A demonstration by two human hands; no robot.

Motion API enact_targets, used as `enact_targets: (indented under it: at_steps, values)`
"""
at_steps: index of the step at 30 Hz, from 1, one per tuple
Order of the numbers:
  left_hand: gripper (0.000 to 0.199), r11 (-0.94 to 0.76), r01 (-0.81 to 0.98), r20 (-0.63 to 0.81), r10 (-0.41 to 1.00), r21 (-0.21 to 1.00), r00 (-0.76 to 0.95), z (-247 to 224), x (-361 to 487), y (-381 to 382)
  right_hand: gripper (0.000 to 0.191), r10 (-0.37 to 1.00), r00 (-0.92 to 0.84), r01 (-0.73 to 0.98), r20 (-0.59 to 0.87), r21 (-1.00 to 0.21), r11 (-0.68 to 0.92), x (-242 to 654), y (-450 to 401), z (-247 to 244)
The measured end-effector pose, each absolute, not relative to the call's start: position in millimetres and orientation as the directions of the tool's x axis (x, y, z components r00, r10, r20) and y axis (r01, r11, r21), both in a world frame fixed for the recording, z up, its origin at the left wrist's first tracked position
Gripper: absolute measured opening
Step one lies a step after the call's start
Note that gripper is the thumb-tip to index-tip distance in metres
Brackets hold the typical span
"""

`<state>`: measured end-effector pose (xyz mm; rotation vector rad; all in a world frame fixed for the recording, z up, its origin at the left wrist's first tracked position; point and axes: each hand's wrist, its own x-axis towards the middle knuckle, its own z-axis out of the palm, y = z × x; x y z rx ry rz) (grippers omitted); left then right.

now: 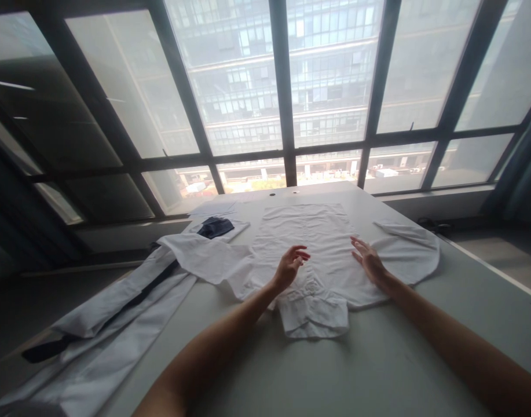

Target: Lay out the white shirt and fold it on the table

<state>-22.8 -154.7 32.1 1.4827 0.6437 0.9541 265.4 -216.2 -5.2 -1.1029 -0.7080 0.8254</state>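
A white long-sleeved shirt (pixel 308 231) lies spread on the pale table (pixel 334 370), its collar toward me and its hem toward the window. The cloth has many small creases. One sleeve reaches out to the left, the other bends out to the right. My left hand (pixel 290 266) is over the left side of the shirt near the collar, fingers curled but apart, holding nothing. My right hand (pixel 368 259) is over the right side near the shoulder, fingers spread, with nothing in it. Whether either hand touches the cloth is hard to tell.
White garments with a dark strip (pixel 147 289) hang over the table's left edge. Behind them lies a folded dark cloth (pixel 215 227) on white material. Two small round items are at the far edge. Large windows stand beyond, with dark curtains (pixel 523 168) at the sides.
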Motion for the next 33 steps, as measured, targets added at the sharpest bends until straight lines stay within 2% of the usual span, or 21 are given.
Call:
enact_targets:
  at_steps: [2, 4, 6, 10, 16, 19, 22, 25, 28, 31, 33]
  values:
    - [0.041, -0.352, 0.025, 0.299, 0.829, 0.936, 0.473, 35.9, -29.2, -150.3, 0.024, 0.857, 0.508, -0.217, 0.084, -0.951, 0.222, 264.6, -216.7, -4.7]
    - [0.045, -0.439, 0.144, 0.335, 0.826, 0.887, 0.453, 38.4, -35.6, -145.8, 0.023, 0.857, 0.508, -0.218, 0.081, -0.951, 0.219, 264.6, -216.3, -4.8]
    - [0.043, -0.435, 0.223, 0.315, 0.849, 0.873, 0.423, 38.6, -39.9, -141.9, 0.023, 0.854, 0.509, -0.167, 0.107, -0.961, 0.220, 264.3, -215.4, -4.9]
    - [0.040, -0.408, 0.268, 0.275, 0.865, 0.873, 0.419, 31.6, -41.7, -135.8, 0.027, 0.859, 0.451, 0.054, 0.243, -0.968, 0.245, 261.6, -214.8, -3.2]
    - [0.049, -0.545, 0.325, 0.343, 0.790, 0.773, 0.508, 13.8, -42.6, -128.5, 0.028, 0.892, 0.359, 0.146, 0.274, -0.961, 0.236, 257.2, -215.3, -3.9]
    - [0.040, -0.539, 0.430, 0.294, 0.806, 0.725, 0.514, 6.2, -44.5, -125.4, 0.033, 0.902, 0.320, 0.165, 0.289, -0.955, 0.248, 254.7, -215.5, -10.8]
    - [0.035, -0.508, 0.481, 0.220, 0.816, 0.715, 0.534, 1.5, -46.8, -122.3, 0.042, 0.926, 0.207, 0.234, 0.316, -0.935, 0.266, 252.7, -215.9, -19.8]
    - [0.042, -0.504, 0.458, 0.199, 0.802, 0.732, 0.564, 0.0, -49.0, -119.6, 0.047, 0.943, 0.070, 0.380, 0.325, -0.883, 0.276, 253.0, -215.1, -28.4]
    - [0.052, -0.516, 0.477, 0.182, 0.791, 0.711, 0.585, 1.5, -49.9, -118.4, 0.047, 0.946, 0.030, 0.440, 0.324, -0.854, 0.279, 255.2, -212.8, -35.1]
    - [0.061, -0.547, 0.587, 0.116, 0.783, 0.598, 0.611, 6.8, -49.2, -120.1, 0.047, 0.946, -0.009, 0.546, 0.323, -0.792, 0.275, 257.1, -211.3, -37.2]
    - [0.066, -0.574, 0.669, 0.034, 0.770, 0.472, 0.637, 12.5, -48.4, -123.5, 0.050, 0.958, -0.089, 0.701, 0.274, -0.665, 0.255, 257.8, -212.0, -34.5]
